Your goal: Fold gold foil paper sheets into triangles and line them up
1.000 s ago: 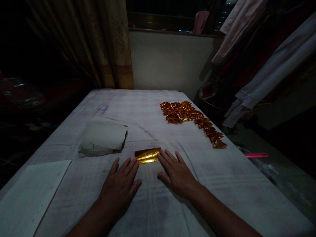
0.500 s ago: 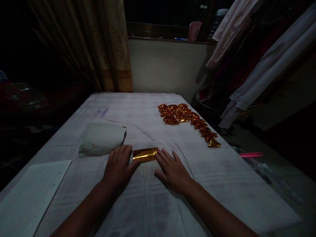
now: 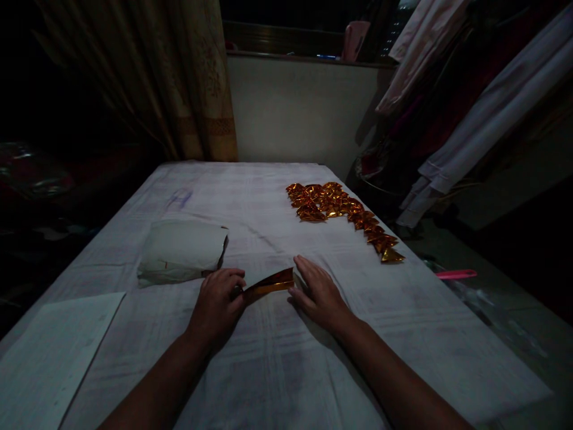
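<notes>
A dim room, seen from above a desk (image 3: 277, 370) covered in a pale cloth. Near the centre, a narrow folded strip of gold foil paper (image 3: 268, 285) lies between two bare hands. The left hand (image 3: 218, 303), at the strip's 9 o'clock end, has its fingers (image 3: 233, 276) curled and pinched shut on that end, lifting it slightly. The right hand (image 3: 319, 291), at the 3 o'clock end, lies flat and open, fingertips pressing the other end onto the cloth, gripping nothing. The foil looks very light, thin and slick; it likely creases sharply and tears or dents easily, so the ends or folded edges seem the safest places to hold. At 10 o'clock from the strip sits a whitish paper packet (image 3: 181, 251), just beside the left hand. At 1 o'clock, well apart, a trail of folded gold foil triangles (image 3: 340, 212) runs along the desk's edge. A white sheet (image 3: 54, 352) lies at 8 o'clock. A curtain (image 3: 179, 77) and hanging clothes (image 3: 474, 107) stand behind.
</notes>
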{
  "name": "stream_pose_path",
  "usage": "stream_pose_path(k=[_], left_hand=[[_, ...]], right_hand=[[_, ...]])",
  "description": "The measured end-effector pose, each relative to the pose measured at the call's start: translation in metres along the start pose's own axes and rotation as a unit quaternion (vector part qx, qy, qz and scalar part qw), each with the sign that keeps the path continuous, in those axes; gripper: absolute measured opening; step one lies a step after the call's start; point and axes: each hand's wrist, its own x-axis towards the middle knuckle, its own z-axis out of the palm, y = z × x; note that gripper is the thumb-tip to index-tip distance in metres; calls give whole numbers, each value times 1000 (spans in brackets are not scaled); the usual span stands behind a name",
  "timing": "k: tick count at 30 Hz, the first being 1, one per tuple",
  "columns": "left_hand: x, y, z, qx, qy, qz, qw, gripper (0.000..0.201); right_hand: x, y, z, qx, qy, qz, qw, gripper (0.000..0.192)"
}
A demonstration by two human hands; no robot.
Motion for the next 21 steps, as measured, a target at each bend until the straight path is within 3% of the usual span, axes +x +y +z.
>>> stream_pose_path(k=[3,7,11,14,16,18,21], left_hand=[[2,-2,-3,-53,-11,-7,998,8],[3,4,-9,-191,-24,-81,978,15],[2,21,-15,-373,-43,-201,905,34],[2,33,-17,-479,-64,-265,835,43],[2,36,-17,-497,-64,-282,818,48],[3,34,-17,-442,-48,-281,851,51],[2,26,-19,-243,7,-253,936,55]], right_hand=[[6,4,1,46,35,-3,998,53],[11,-3,-2,145,114,-30,982,19],[12,-22,-12,250,150,-15,956,10],[12,-34,-17,309,97,75,943,21],[14,-38,-17,322,62,127,936,27],[17,-40,-17,280,35,165,945,26],[21,-42,-17,124,3,197,973,20]])
